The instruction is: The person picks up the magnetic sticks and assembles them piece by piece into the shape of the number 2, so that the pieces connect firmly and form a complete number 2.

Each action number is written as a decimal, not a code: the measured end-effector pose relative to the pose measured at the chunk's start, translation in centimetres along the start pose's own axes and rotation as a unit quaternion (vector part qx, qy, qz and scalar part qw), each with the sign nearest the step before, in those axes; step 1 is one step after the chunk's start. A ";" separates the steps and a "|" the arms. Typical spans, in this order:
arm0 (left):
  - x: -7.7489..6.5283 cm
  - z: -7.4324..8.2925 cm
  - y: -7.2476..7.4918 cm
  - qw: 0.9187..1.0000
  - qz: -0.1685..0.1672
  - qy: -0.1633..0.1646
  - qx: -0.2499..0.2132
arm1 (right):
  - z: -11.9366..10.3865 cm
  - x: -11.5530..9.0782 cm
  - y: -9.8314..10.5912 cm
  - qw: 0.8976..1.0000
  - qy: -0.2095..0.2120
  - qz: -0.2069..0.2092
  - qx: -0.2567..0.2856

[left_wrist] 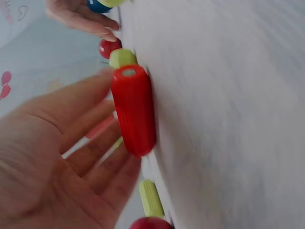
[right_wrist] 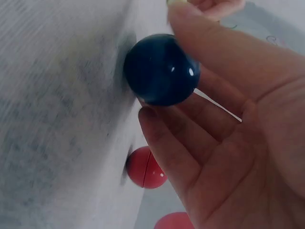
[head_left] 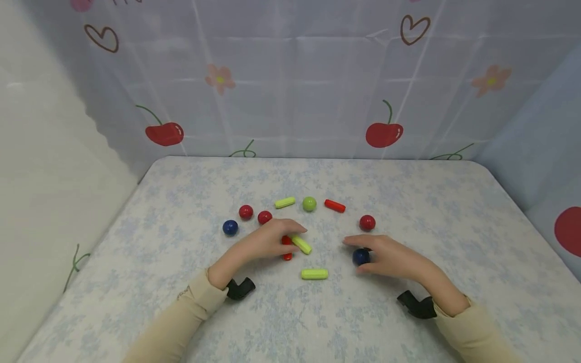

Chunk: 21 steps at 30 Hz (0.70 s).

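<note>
My left hand (head_left: 270,239) hovers over a red ribbed stick (head_left: 287,254) and a yellow-green stick (head_left: 302,245) that lie side by side on the table. In the left wrist view the red stick (left_wrist: 134,112) stands before spread, gently bent fingers; whether the thumb touches it is unclear. My right hand (head_left: 392,257) is around a dark blue ball (head_left: 361,257), thumb on the near side and fingers reaching past the far side. The right wrist view has the blue ball (right_wrist: 159,70) near the thumb, with the fingers loosely extended and no firm grip visible.
Another yellow-green stick (head_left: 314,274) lies between the hands, nearer me. Behind them are a blue ball (head_left: 230,228), red balls (head_left: 246,212), a yellow-green stick (head_left: 285,202), a green ball (head_left: 309,203), a red stick (head_left: 335,205) and a red ball (head_left: 367,222) on the patterned tabletop (head_left: 181,186).
</note>
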<state>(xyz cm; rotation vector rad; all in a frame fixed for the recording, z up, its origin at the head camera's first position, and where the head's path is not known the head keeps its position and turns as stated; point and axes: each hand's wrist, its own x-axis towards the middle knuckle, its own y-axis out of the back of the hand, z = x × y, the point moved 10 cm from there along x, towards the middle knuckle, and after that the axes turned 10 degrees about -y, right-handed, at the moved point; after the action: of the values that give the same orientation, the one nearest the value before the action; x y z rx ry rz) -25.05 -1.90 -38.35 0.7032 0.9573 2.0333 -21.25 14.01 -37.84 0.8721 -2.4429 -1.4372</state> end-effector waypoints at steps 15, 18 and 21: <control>0.5 -0.6 -0.1 0.997 0.061 0.030 -0.024 | 1.1 1.7 -0.1 0.975 -0.008 0.101 0.198; 0.6 -0.2 0.0 0.996 0.077 0.013 -0.035 | 0.9 2.3 -0.6 0.963 -0.021 0.112 0.243; 0.8 0.2 -0.1 0.996 0.084 0.001 -0.038 | 0.8 2.5 -1.2 0.950 -0.022 0.114 0.290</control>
<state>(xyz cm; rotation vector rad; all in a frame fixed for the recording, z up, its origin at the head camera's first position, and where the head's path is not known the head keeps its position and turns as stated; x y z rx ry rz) -25.31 -1.18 -38.19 0.7630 0.8408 2.2045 -23.15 12.73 -39.60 0.6121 -2.9341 -0.6675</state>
